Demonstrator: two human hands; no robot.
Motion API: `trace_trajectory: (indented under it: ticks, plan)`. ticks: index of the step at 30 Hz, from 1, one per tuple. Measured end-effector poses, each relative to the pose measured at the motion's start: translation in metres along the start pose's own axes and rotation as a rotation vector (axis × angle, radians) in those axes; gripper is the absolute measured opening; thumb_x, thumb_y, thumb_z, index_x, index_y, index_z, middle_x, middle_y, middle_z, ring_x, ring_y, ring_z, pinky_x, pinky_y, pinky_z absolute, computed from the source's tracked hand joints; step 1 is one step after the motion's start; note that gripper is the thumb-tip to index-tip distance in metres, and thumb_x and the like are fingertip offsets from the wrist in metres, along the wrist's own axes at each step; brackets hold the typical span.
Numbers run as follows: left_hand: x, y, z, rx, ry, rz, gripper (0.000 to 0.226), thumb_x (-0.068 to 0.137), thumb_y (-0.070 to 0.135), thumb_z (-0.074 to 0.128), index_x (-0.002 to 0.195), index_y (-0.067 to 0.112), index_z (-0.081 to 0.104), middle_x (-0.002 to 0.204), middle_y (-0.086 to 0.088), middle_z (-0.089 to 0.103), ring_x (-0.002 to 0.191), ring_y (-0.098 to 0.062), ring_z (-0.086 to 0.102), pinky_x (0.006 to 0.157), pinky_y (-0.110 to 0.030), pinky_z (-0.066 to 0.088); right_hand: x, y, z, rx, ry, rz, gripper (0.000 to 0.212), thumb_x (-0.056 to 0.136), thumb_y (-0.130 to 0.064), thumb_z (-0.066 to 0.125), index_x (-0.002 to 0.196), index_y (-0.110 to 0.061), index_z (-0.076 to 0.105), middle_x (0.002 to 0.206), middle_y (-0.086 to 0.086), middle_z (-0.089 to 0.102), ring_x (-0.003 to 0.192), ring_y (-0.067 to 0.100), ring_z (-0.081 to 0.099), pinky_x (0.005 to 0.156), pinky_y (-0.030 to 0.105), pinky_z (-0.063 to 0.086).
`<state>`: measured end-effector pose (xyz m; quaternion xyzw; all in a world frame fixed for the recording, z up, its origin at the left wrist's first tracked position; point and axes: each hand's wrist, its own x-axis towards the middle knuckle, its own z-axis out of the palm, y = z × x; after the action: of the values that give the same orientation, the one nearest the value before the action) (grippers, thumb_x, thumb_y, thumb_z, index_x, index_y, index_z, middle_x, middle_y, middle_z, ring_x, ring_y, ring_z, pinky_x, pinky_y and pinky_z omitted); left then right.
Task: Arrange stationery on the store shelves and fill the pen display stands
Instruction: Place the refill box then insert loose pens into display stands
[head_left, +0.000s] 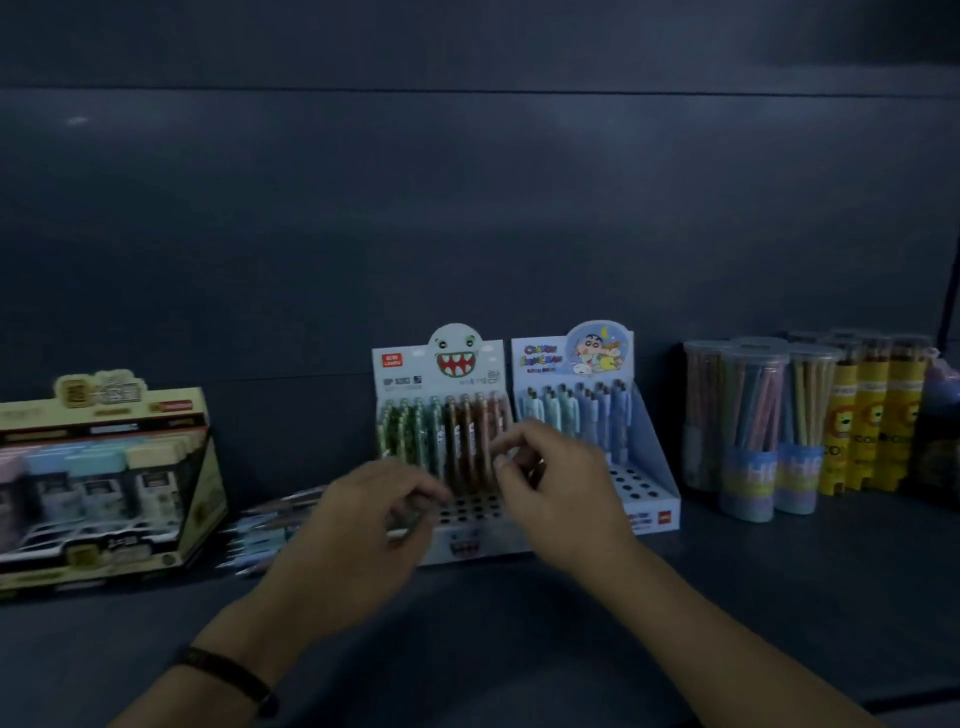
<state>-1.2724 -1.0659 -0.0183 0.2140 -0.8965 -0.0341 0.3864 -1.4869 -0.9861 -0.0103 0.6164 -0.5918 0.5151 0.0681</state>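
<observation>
Currently, both hands work at the monster pen stand (441, 374). It sits on the shelf (779, 597) with its rear rows filled and its front holes vacant. The left hand (363, 525) hovers over the stand's front left holes; the right hand (550, 483) is at the stand's right side, close to the upright pens. The fingers of both are curled, but blur and dim light hide whether either grip holds a pen.

Probable hazards:
- A sideways sweep of the right hand may tip the standing pens or nudge the blue cartoon stand (597, 415), which sits directly right of the monster stand.
- Loose pens (270, 525) lie flat just left of the monster stand; the left forearm may roll them toward the shelf edge.
- Low light obscures the holes, so a pen may miss its seat.

The shelf is dark and flat, with a dark back panel (467, 208) behind the monster stand. Well to its left stands a display carton (104, 467). Beyond the cartoon stand stand clear pencil tubs (753, 426) and yellow tubes (872, 415).
</observation>
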Motion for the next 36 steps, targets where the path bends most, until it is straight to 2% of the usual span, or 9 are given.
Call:
trace_trajectory:
  ticks: [3, 6, 9, 12, 15, 19, 26, 29, 36]
  plan:
    - [-0.027, -0.051, -0.035, 0.146, 0.004, -0.109, 0.031, 0.088, 0.011, 0.079, 0.099, 0.038, 0.069, 0.093, 0.026, 0.06, 0.09, 0.004, 0.06, 0.076, -0.009, 0.047, -0.004, -0.026, 0.03, 0.016, -0.169, 0.035, 0.012, 0.099, -0.024, 0.061, 0.093, -0.033, 0.066, 0.075, -0.011, 0.063, 0.07, 0.007, 0.061, 0.064, 0.03, 0.054]
    - [-0.048, -0.09, -0.054, 0.198, 0.05, -0.216, 0.031, 0.088, 0.01, 0.078, 0.096, 0.038, 0.068, 0.092, 0.026, 0.058, 0.088, 0.005, 0.058, 0.071, -0.008, 0.045, -0.003, -0.045, 0.058, 0.008, -0.219, 0.038, 0.012, 0.098, -0.025, 0.06, 0.089, -0.031, 0.066, 0.072, -0.011, 0.063, 0.067, 0.007, 0.061, 0.063, 0.035, 0.057]
    - [-0.065, -0.109, -0.045, 0.18, 0.057, -0.259, 0.035, 0.084, 0.009, 0.078, 0.1, 0.039, 0.068, 0.101, 0.022, 0.06, 0.094, -0.003, 0.06, 0.08, -0.021, 0.053, -0.007, -0.053, 0.079, 0.0, -0.206, -0.004, 0.013, 0.098, -0.026, 0.059, 0.087, -0.031, 0.064, 0.065, -0.011, 0.06, 0.062, 0.009, 0.059, 0.057, 0.036, 0.053]
    - [-0.069, -0.115, -0.033, 0.21, 0.014, -0.249, 0.026, 0.085, 0.023, 0.076, 0.102, 0.04, 0.067, 0.107, 0.022, 0.06, 0.098, -0.011, 0.058, 0.085, -0.038, 0.054, -0.014, -0.048, 0.086, -0.053, -0.151, -0.065, 0.011, 0.095, -0.026, 0.061, 0.085, -0.031, 0.061, 0.059, -0.016, 0.055, 0.058, 0.011, 0.055, 0.051, 0.031, 0.043]
    - [-0.07, -0.117, -0.029, 0.265, -0.009, -0.244, 0.017, 0.086, 0.041, 0.063, 0.102, 0.042, 0.069, 0.11, 0.025, 0.062, 0.097, -0.013, 0.058, 0.086, -0.042, 0.052, -0.017, -0.04, 0.088, -0.025, -0.144, 0.0, 0.012, 0.093, -0.023, 0.063, 0.083, -0.03, 0.062, 0.061, -0.014, 0.056, 0.057, 0.012, 0.052, 0.054, 0.027, 0.039]
    - [-0.072, -0.119, -0.025, 0.279, -0.01, -0.226, 0.025, 0.086, 0.052, 0.051, 0.099, 0.044, 0.07, 0.111, 0.027, 0.063, 0.097, -0.013, 0.057, 0.086, -0.042, 0.051, -0.02, -0.039, 0.087, 0.02, -0.213, 0.086, 0.015, 0.095, -0.023, 0.065, 0.083, -0.031, 0.064, 0.064, -0.019, 0.058, 0.056, 0.008, 0.051, 0.064, 0.02, 0.036]
    - [-0.073, -0.111, -0.029, 0.203, -0.017, -0.282, 0.008, 0.083, 0.048, 0.07, 0.088, 0.044, 0.065, 0.087, 0.031, 0.058, 0.096, 0.0, 0.048, 0.093, -0.04, 0.045, -0.02, -0.04, 0.085, 0.055, -0.206, 0.103, 0.019, 0.095, -0.017, 0.067, 0.08, -0.028, 0.067, 0.058, -0.015, 0.057, 0.053, 0.005, 0.051, 0.056, 0.018, 0.041]
    - [-0.074, -0.109, -0.03, 0.221, -0.029, -0.299, 0.007, 0.084, 0.044, 0.068, 0.091, 0.043, 0.068, 0.083, 0.027, 0.06, 0.096, 0.0, 0.049, 0.094, -0.042, 0.046, -0.02, -0.041, 0.085, 0.071, -0.221, 0.107, 0.02, 0.096, -0.016, 0.067, 0.08, -0.027, 0.067, 0.057, -0.014, 0.055, 0.053, 0.006, 0.05, 0.057, 0.02, 0.043]
    - [-0.078, -0.109, -0.033, 0.21, -0.053, -0.348, 0.011, 0.091, 0.034, 0.071, 0.094, 0.045, 0.069, 0.094, 0.034, 0.059, 0.105, -0.001, 0.05, 0.101, -0.043, 0.04, -0.022, -0.037, 0.085, 0.106, -0.264, 0.126, 0.018, 0.096, -0.016, 0.068, 0.081, -0.026, 0.068, 0.055, -0.011, 0.052, 0.052, 0.006, 0.046, 0.058, 0.023, 0.045]
